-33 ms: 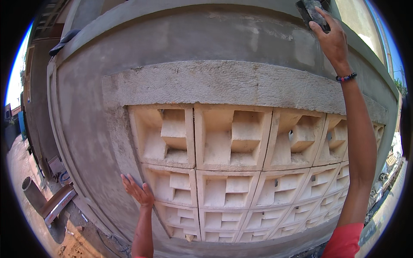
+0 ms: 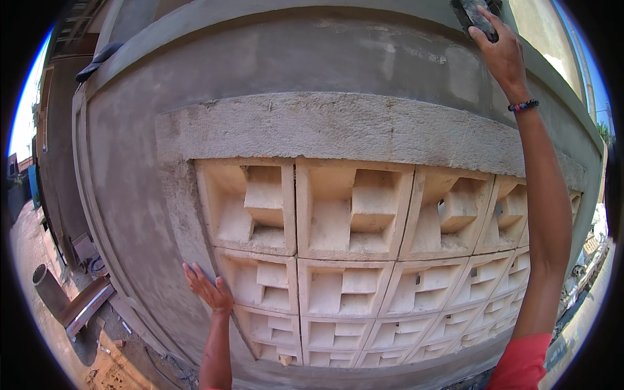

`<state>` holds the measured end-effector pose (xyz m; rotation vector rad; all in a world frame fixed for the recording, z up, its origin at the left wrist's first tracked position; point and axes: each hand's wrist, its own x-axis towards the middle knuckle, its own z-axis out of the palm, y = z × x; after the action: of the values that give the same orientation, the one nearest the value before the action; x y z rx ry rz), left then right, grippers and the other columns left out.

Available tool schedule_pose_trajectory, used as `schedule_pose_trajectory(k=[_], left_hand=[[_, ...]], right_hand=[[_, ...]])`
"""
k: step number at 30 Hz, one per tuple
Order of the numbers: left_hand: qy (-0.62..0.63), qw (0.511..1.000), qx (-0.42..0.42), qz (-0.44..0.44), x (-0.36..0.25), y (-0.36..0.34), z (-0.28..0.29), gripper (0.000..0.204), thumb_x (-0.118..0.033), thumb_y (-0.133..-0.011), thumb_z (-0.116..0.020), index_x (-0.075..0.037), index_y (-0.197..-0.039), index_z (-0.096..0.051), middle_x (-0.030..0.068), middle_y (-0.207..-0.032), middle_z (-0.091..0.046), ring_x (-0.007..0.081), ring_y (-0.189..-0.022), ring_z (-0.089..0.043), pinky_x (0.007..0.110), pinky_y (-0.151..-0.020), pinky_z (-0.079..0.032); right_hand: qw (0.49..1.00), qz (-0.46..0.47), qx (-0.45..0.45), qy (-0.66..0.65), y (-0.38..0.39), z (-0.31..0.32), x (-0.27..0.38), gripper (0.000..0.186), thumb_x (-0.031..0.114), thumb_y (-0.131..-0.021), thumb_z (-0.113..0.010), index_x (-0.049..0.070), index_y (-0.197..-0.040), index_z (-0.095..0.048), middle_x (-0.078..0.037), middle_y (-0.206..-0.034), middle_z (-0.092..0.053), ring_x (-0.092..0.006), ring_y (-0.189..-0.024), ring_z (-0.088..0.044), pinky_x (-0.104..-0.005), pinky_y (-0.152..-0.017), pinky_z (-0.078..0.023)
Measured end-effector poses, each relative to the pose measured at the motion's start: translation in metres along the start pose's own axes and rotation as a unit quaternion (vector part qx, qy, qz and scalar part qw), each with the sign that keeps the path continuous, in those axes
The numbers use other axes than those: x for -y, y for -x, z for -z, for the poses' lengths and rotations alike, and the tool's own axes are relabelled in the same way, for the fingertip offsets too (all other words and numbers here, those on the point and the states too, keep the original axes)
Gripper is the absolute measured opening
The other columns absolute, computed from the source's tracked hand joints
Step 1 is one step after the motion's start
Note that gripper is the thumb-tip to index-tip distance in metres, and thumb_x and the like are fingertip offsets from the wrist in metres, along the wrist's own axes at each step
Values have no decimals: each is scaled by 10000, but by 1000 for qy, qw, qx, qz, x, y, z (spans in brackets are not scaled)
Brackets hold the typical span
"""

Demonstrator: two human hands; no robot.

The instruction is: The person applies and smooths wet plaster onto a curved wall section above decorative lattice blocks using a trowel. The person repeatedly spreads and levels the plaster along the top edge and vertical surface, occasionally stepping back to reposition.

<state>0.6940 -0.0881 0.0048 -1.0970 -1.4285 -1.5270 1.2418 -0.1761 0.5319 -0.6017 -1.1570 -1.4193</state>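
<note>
Up at the top right, my right hand (image 2: pixel 504 55) has its fingers wrapped round a dark grey rectangular block (image 2: pixel 473 19), perhaps a float or sponge. The block is against the top of the grey plastered wall (image 2: pixel 273 58). Lower left, my left hand (image 2: pixel 209 289) rests on the wall with fingers stretched out and holds nothing. It touches the rough pale border (image 2: pixel 179 195) framing the cream ventilation blocks (image 2: pixel 351 214). My right forearm crosses in front of the far right blocks and hides part of them.
A dark cap (image 2: pixel 99 62) lies on the wall's left top corner. On the ground at lower left stand a grey pipe-like cylinder (image 2: pixel 49 292) and a brown channel-shaped piece (image 2: pixel 88 302), near a pile of sand (image 2: pixel 117 370). A raised ledge (image 2: pixel 214 16) runs along the wall top.
My right hand and the dark block have shifted very slightly to the right. My left hand stays in place on the wall.
</note>
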Motion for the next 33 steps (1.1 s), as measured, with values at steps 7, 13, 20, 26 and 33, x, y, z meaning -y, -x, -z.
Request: schedule_pose_trajectory(k=[7,13,20,26,33], left_hand=[[-11,1000,9,-18,9,3,8,663,-459,-999,-309,15,-1462,-267,275,-1521,-213,467,-1372,-240,556,-1097,-165],[-12,1000,8,-24,7,1,11,664,-453,-997,-318,26,-1453,-271,293,-1508,-226,470,-1364,-254,552,-1092,-188],[13,1000,-1,-27,1,-2,2,652,-449,-1004,-302,24,-1452,-281,303,-1499,-231,473,-1356,-265,555,-1088,-199],[-54,998,3,-19,18,1,20,649,-458,-1008,-282,7,-1461,-273,283,-1507,-233,468,-1355,-275,556,-1082,-205],[-15,1000,-3,-19,5,1,3,646,-471,-1007,-286,-17,-1467,-274,268,-1513,-233,462,-1355,-278,558,-1078,-212]], right_hand=[[998,-63,3,-10,-52,-54,70,378,223,-784,-597,49,-1115,-648,-253,-997,-639,-407,-983,-590,-487,-899,-466],[980,167,61,-89,-61,-103,146,347,225,-774,-614,66,-1075,-680,-232,-924,-638,-399,-868,-596,-469,-788,-488],[997,-58,44,-13,-59,-66,5,384,226,-825,-632,153,-1202,-625,-173,-1048,-628,-326,-980,-586,-407,-878,-465],[964,238,7,-122,-39,-93,133,394,199,-754,-658,80,-1129,-670,-236,-949,-634,-379,-889,-602,-448,-805,-484],[998,12,56,-36,-56,-74,74,427,214,-759,-667,130,-1178,-662,-297,-1129,-594,-427,-992,-590,-438,-891,-475]])
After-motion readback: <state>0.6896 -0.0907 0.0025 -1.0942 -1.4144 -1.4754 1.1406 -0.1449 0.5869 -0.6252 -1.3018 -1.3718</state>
